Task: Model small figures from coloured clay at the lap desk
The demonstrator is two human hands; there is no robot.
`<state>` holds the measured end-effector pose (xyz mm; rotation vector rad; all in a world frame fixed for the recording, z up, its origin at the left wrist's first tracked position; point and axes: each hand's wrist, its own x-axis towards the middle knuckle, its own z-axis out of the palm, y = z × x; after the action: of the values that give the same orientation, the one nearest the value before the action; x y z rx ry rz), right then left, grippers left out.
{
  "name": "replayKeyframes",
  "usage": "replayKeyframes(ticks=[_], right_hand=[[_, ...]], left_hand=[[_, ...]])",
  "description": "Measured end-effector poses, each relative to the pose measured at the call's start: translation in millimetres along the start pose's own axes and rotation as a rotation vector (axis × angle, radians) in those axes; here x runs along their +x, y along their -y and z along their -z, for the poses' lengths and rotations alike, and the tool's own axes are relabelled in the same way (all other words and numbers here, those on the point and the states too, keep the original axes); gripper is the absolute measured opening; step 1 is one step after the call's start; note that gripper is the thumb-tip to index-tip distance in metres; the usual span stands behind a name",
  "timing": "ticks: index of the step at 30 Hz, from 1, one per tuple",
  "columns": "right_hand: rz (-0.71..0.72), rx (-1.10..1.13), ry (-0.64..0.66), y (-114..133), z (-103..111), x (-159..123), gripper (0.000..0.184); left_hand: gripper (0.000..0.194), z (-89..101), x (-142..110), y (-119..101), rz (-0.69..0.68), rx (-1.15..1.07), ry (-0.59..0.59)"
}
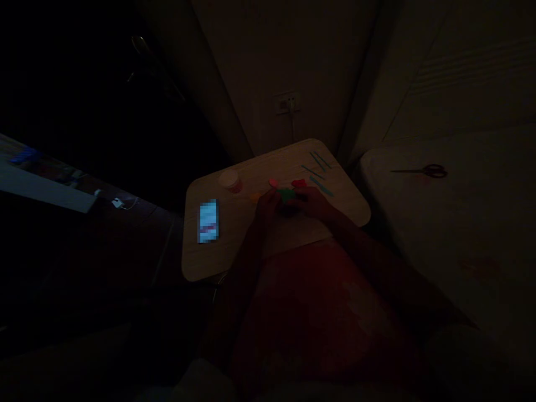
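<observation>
Both my hands meet over the small wooden table and hold a green lump that looks like modelling clay (286, 194) between them. My left hand (268, 205) closes on its left side with bent fingers. From the right, my right hand (312, 202) pinches its other edge. Dim light hides the exact finger positions. Just beyond the hands lie a pink piece (273, 182) and a red lump (298, 183). An orange piece (254, 197) sits beside my left hand. Several thin teal sticks (321, 186) rest past my right hand.
On the table (238, 237), a lidded tub (230, 181) stands at the back left, and a lit phone (208, 221) lies at the left. Scissors (435, 171) rest on a pale surface at right. A wall socket (287, 104) with a plugged-in cord is behind the table.
</observation>
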<state>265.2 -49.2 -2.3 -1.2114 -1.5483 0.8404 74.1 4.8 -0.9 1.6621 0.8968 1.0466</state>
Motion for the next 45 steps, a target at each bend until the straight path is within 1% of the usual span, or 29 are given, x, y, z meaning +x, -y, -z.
replayKeyframes(ticks=[2,4,7,8,12,15,20,23,25,26,29,33,35,38,42,45], right_hand=[[0.02,-0.006,-0.005,-1.9,-0.8,0.3,0.037],[0.043,-0.004,-0.032,-2.3,-1.2,0.3,0.037],[0.086,0.019,-0.037,-0.5,-0.9,-0.1,0.056],[0.097,0.031,-0.03,0.2,-0.7,-0.2,0.057],[0.081,0.064,-0.054,0.6,-1.0,-0.3,0.036],[0.042,0.031,-0.093,-1.0,-1.5,0.1,0.033],[-0.002,0.03,-0.109,-3.8,-2.0,2.0,0.028],[0.03,0.088,-0.118,-4.3,-2.0,2.5,0.036],[0.053,0.105,-0.12,-4.0,-1.7,2.1,0.042],[0.059,0.103,-0.115,-3.8,-1.6,1.9,0.041],[0.051,0.076,-0.093,-4.1,-1.5,1.7,0.034],[0.04,0.081,-0.061,-5.8,-2.6,2.0,0.044],[0.047,0.081,-0.058,-5.8,-2.9,1.7,0.045],[0.045,0.023,-0.066,-3.4,-2.3,1.0,0.038],[0.047,-0.047,-0.06,2.6,-0.6,0.6,0.024],[0.072,-0.082,-0.039,5.4,0.6,0.8,0.025]], left_hand=[[0.061,0.8,0.3,0.8,0.016,-0.029,-0.011],[0.064,1.5,0.4,1.3,0.021,-0.035,0.04],[0.067,1.2,0.0,0.2,0.031,-0.039,0.118],[0.067,0.8,-0.2,-0.6,0.034,-0.037,0.127],[0.068,-0.9,-1.3,-5.7,0.037,-0.002,0.16],[0.068,-1.5,-1.5,-9.1,0.035,0.021,0.194],[0.058,-2.4,-2.0,-8.7,-0.021,0.051,0.167],[0.063,-2.8,-3.4,-9.0,-0.05,0.04,0.155],[0.06,-2.6,-4.1,-10.8,-0.073,0.039,0.152],[0.057,-2.3,-4.1,-11.8,-0.082,0.05,0.153],[0.049,-1.2,-2.8,-12.6,-0.08,0.099,0.143],[0.042,0.8,0.7,-6.1,-0.062,0.112,0.101],[0.039,1.4,1.8,-2.7,-0.054,0.102,0.094],[0.034,1.1,1.9,-2.4,-0.042,0.082,0.097],[0.029,0.2,-0.6,-8.7,-0.039,0.134,0.09],[0.033,0.0,-2.4,-13.3,-0.049,0.158,0.103]])
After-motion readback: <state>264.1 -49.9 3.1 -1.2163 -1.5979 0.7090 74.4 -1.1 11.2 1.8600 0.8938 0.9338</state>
